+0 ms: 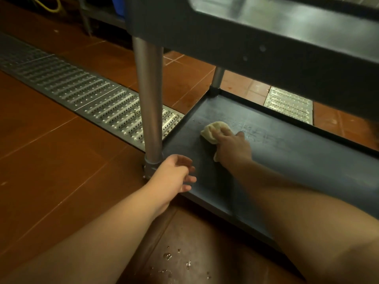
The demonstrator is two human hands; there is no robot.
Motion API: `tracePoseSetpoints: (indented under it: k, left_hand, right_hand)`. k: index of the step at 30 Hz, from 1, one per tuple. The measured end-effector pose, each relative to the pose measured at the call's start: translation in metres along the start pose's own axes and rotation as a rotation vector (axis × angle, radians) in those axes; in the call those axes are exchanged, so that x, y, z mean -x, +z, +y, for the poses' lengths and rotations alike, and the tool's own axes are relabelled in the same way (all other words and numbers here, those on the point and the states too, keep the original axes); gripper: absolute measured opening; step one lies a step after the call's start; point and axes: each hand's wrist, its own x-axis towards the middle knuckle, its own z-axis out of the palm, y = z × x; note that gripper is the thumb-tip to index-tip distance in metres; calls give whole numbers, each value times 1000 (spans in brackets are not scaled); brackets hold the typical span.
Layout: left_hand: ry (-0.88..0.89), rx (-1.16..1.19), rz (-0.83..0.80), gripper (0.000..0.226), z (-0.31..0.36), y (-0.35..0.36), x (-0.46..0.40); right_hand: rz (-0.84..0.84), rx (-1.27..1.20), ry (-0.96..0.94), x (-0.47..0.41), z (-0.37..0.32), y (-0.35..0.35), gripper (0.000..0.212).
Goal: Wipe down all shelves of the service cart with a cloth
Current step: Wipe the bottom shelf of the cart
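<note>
On the floor, nearest: water drops [167, 256] spot the tiles beside the cart's front edge.
Left hand [174, 173]: hovers at the shelf's near corner, fingers loosely spread, holding nothing.
Right hand [232, 145]: fingers pressed down over the cloth, bunching it.
Cloth [215, 130]: on the bottom shelf [297, 156], near its left end; soft, light, limp, probably damp; best gripped as a wad under the palm.
Shelf beyond: streaks show where wiped; likely slick.
Far: drain grate [82, 87].

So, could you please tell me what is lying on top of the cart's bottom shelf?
On the bottom shelf lies a pale cloth, pressed down by the right hand. Faint wipe streaks show beside it. The shelf's far right end is hidden by the shelf above.
</note>
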Motion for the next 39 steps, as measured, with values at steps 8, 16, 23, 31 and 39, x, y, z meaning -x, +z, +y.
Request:
tracePoseSetpoints:
  k: [8,16,23,31,39]
  left_hand:
    - [28,-13,-90,24,2,67,-1]
    - [27,-74,-207,26,-3,151,4]
    - [9,-75,-330,29,-7,222,11]
    - [34,-3,-348,26,-15,235,5]
    - [40,12,-314,31,-40,204,-13]
  right_hand:
    - [-83,41,330,23,150,-15,88]
    - [-134,-28,678,83,306,-7,96]
    - [-102,-19,874,162,403,-10,92]
    - [43,-96,1045,210,438,-10,72]
    - [358,-49,1002,220,419,22,58]
